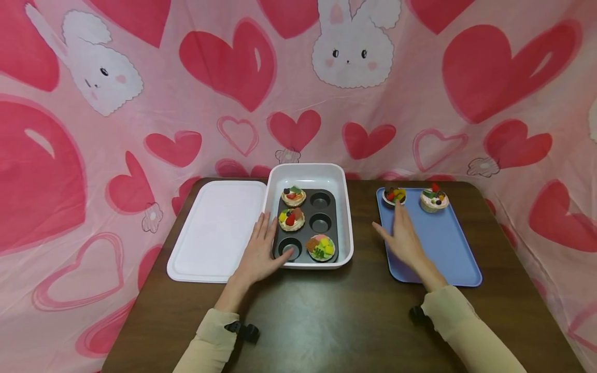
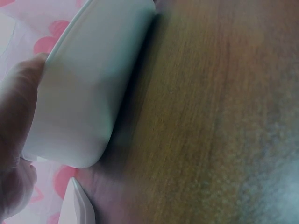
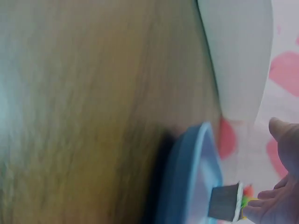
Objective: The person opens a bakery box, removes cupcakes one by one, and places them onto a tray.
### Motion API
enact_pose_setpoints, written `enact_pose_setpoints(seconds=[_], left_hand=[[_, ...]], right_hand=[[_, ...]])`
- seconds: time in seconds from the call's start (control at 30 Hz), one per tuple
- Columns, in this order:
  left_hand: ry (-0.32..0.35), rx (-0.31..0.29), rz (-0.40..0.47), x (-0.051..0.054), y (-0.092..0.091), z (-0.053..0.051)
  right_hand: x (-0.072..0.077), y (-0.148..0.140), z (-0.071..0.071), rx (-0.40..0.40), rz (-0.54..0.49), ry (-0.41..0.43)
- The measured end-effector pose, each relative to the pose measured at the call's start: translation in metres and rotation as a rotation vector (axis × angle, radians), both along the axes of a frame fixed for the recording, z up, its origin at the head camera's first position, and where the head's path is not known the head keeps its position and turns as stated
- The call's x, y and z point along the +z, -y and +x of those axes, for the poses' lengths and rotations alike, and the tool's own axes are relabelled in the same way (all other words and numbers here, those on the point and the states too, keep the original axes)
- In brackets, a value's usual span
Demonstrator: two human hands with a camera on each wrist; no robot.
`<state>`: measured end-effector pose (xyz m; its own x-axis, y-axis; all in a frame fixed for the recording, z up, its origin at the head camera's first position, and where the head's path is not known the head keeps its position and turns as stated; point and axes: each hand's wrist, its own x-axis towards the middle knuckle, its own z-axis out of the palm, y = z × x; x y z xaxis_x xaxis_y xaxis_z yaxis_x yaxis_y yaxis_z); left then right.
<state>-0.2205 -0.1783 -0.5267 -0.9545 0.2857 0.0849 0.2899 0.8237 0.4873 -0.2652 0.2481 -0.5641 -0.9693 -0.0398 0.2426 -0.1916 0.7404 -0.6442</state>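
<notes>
Lid (image 1: 216, 233) flat out on the left! Left hand (image 1: 258, 254) at the bin (image 1: 345, 228), fingers straight and slightly apart, thumb out over the near rim. In the bin, the pan (image 1: 308, 233): three tarts (image 1: 290, 219) in, three cups (image 1: 320, 223) bare, so half filled. Over right, the blue tray (image 1: 445, 248) has fruit tart (image 1: 394, 195) and pink tart (image 1: 434, 200) left; right hand (image 1: 407, 241) at fruit tart, fingers together, thumb wide, contact unclear.

The table (image 1: 303, 326) has dark brown wooden surface. On it lie, from left to right, one white lid (image 1: 216, 228), one white tub (image 1: 305, 173) and one blue tray (image 1: 450, 248).
</notes>
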Motion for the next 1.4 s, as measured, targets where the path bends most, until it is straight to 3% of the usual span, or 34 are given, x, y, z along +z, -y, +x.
enact_pose_setpoints(seconds=[0.17, 0.3, 0.6, 1.0, 1.23, 1.27, 1.4], left_hand=[[-0.011, 0.001, -0.004, -0.001, 0.001, 0.000], [-0.023, 0.002, -0.010, -0.002, 0.002, 0.000], [-0.030, -0.004, 0.002, -0.003, 0.001, 0.001], [-0.057, -0.008, 0.018, -0.003, -0.001, 0.001], [-0.119, -0.022, 0.087, -0.010, 0.000, 0.001], [-0.131, -0.025, 0.086, -0.015, 0.001, -0.001], [-0.130, -0.031, 0.098, -0.016, 0.003, -0.002]], right_hand=[[0.045, 0.028, 0.022, 0.086, 0.029, 0.025], [0.056, 0.043, 0.029, 0.154, 0.098, 0.039], [0.064, 0.072, 0.034, 0.306, 0.118, 0.122], [0.066, 0.113, 0.017, 0.541, 0.169, 0.153], [0.065, 0.128, 0.014, 0.587, 0.258, 0.134], [0.065, 0.130, 0.014, 0.588, 0.268, 0.134], [0.064, 0.134, 0.013, 0.592, 0.294, 0.142]])
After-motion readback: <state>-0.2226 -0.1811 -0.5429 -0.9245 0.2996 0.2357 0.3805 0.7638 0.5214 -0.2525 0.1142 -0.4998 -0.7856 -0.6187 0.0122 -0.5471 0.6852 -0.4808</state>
